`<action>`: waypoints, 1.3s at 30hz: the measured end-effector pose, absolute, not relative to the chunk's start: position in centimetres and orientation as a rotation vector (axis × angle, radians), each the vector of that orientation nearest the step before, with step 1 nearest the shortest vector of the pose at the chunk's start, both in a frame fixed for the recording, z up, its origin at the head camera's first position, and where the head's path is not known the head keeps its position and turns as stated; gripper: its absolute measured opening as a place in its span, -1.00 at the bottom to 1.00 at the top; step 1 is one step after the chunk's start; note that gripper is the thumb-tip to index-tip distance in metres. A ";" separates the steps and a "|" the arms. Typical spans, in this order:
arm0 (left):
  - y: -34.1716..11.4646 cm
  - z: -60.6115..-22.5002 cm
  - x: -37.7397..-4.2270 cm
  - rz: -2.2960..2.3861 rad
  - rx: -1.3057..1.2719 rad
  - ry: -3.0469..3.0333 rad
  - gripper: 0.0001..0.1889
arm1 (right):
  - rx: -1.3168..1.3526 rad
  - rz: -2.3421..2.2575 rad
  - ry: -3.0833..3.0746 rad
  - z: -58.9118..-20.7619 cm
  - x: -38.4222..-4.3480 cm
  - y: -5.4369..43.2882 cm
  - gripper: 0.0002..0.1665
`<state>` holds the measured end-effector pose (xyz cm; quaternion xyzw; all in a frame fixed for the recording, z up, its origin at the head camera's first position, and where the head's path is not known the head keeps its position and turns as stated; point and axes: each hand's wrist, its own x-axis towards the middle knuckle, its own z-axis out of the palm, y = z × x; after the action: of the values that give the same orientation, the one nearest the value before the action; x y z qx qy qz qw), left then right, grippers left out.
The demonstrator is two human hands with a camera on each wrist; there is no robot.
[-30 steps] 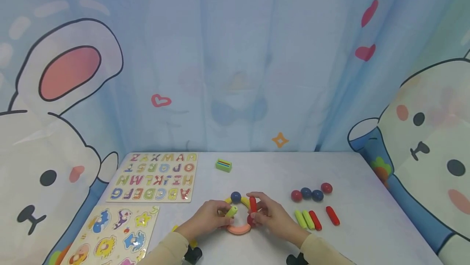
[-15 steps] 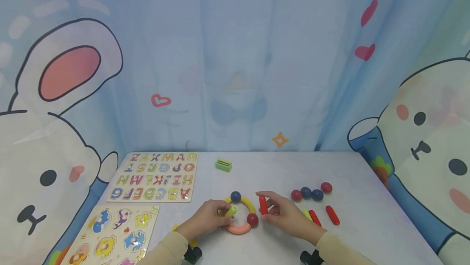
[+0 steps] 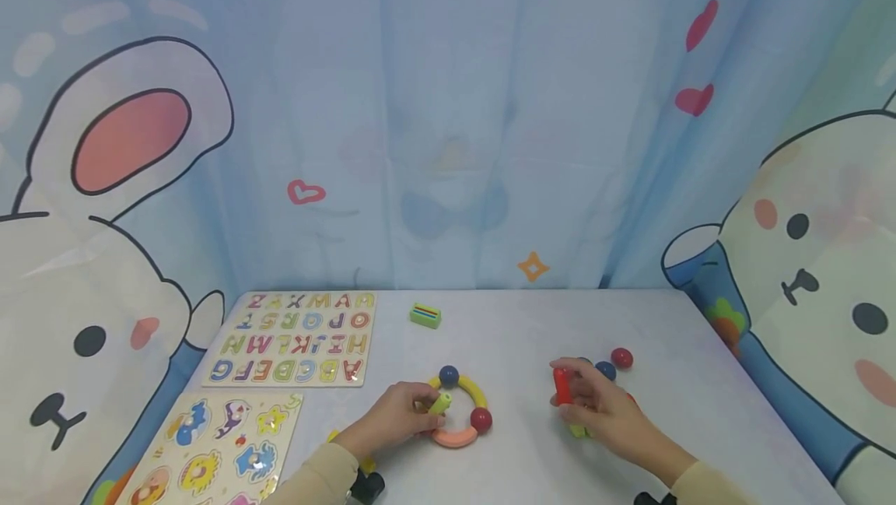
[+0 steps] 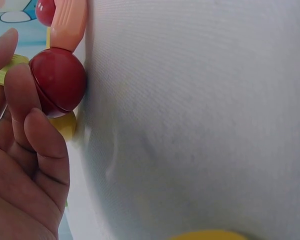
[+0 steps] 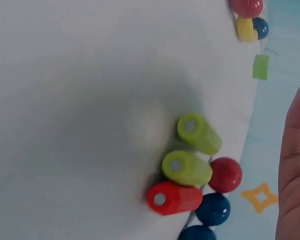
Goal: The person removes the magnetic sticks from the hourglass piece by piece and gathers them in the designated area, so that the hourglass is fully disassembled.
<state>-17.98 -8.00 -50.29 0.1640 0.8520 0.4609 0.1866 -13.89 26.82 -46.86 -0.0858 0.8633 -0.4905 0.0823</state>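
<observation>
A ring of curved pieces and balls lies on the table: a yellow curved piece (image 3: 474, 390), a blue ball (image 3: 449, 376), a red ball (image 3: 481, 419) and a salmon curved piece (image 3: 455, 438). At its left side my left hand (image 3: 392, 415) pinches a light green rod (image 3: 442, 402). In the left wrist view, the fingers of that hand lie against another red ball (image 4: 60, 80) joined to the salmon piece. My right hand (image 3: 609, 415) pinches a red rod (image 3: 562, 386) upright, well right of the ring. The right wrist view shows only that hand's edge, not the rod.
Below the right hand lie light green rods (image 5: 200, 134) and another red rod (image 5: 175, 198), with red and blue balls (image 5: 213, 209) beside them. A letter board (image 3: 290, 338) and a picture puzzle board (image 3: 231, 450) sit at left. A small green block (image 3: 425, 316) stands at the back.
My right hand has drawn away from the ring to the right, carrying the red rod over the loose rods. The left hand stays at the ring with the green rod.
</observation>
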 end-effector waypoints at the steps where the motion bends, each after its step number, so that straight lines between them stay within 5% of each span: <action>1: -8.0 -50.3 -18.0 1.296 0.463 2.400 -0.82 | -0.261 -1.481 2.563 -46.9 -13.8 27.2 -0.31; 9: -8.0 -50.2 -17.9 1.293 0.471 2.404 -0.82 | -0.125 -1.533 2.556 -47.1 -13.6 31.2 -0.17; 21: -8.1 -50.0 -17.9 1.287 0.437 2.397 -0.82 | 0.042 -1.014 2.781 -49.7 -14.7 40.8 -0.12; 39: -8.1 -50.1 -17.8 1.308 0.463 2.402 -0.81 | 0.025 -0.881 2.717 -51.5 -16.2 40.8 -0.15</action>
<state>-17.82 -8.07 -50.11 0.1641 0.8513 0.4636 0.1828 -16.19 40.80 -51.54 0.0086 0.9416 -0.3052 0.1419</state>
